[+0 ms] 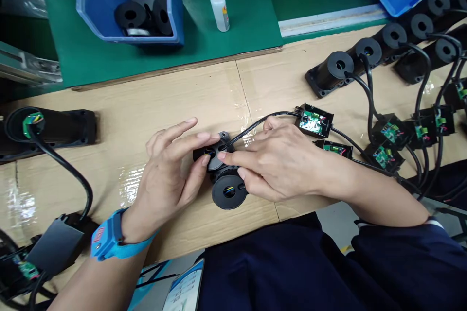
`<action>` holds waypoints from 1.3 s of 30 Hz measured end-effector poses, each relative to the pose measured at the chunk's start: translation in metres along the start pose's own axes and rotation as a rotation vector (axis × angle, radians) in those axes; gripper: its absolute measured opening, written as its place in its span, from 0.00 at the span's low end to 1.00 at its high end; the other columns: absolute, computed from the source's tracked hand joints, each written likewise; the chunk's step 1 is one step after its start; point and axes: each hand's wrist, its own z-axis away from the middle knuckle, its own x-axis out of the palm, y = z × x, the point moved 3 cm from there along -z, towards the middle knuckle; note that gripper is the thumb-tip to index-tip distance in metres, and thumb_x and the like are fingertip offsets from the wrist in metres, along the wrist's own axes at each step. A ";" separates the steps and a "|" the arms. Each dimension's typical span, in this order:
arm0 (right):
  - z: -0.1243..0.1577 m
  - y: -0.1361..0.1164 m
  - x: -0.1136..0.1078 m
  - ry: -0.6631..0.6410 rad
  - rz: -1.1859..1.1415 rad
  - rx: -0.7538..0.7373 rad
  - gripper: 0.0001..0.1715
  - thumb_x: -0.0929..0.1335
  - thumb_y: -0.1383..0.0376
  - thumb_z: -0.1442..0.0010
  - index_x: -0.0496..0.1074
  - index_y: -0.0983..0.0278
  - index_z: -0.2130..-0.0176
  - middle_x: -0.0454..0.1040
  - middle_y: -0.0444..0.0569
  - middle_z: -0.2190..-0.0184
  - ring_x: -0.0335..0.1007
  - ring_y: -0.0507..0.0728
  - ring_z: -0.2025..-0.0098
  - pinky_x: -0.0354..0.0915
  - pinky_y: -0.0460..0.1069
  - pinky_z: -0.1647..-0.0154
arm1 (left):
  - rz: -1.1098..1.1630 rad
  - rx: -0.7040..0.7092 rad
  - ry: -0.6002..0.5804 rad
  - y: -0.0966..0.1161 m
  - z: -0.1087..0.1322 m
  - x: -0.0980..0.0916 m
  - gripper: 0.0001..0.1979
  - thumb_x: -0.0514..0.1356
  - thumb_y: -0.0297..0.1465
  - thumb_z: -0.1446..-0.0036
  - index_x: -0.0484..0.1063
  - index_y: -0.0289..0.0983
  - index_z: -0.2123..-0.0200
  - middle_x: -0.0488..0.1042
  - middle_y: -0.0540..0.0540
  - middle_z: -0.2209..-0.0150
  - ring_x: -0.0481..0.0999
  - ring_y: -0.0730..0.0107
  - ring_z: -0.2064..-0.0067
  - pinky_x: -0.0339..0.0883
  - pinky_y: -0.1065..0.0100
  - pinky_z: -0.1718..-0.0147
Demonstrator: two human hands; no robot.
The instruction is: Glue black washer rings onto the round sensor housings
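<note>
Tan cardboard-like sheeting covers the workbench, with a green mat along its far side. On the mat stands a blue bin holding black ring-shaped parts. Black cylindrical housings line up at right. At centre, the left hand has thumb and index finger at the left side of a grey end cap; whether they pinch it, I cannot tell. From the right, the right hand rests its extended index fingertip on that cap; its grip is unclear too. Just nearer the body sits a black ring cap, coloured wires showing in its hole. A black cable runs from the grey cap to an open circuit box.
</note>
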 end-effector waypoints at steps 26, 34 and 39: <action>0.008 -0.017 -0.004 0.010 -0.018 0.010 0.32 0.64 0.54 0.33 0.70 0.72 0.39 0.77 0.55 0.61 0.72 0.67 0.55 0.65 0.61 0.52 | 0.668 -0.262 -0.055 -0.020 0.007 0.017 0.32 0.53 0.30 0.28 0.44 0.49 0.27 0.66 0.42 0.33 0.60 0.58 0.29 0.51 0.49 0.29; 0.006 -0.019 -0.005 0.008 -0.052 0.056 0.33 0.67 0.51 0.36 0.70 0.67 0.40 0.78 0.54 0.60 0.74 0.65 0.56 0.65 0.61 0.48 | 0.897 -0.474 -0.055 -0.016 -0.006 0.031 0.27 0.55 0.41 0.30 0.53 0.44 0.32 0.76 0.43 0.47 0.66 0.57 0.34 0.52 0.49 0.31; 0.004 -0.007 0.031 0.218 0.074 -0.039 0.22 0.69 0.49 0.34 0.73 0.58 0.46 0.80 0.46 0.63 0.76 0.60 0.60 0.68 0.54 0.53 | 0.839 -0.509 -0.002 -0.024 -0.013 0.046 0.28 0.57 0.51 0.35 0.64 0.41 0.38 0.75 0.44 0.57 0.74 0.56 0.47 0.62 0.55 0.40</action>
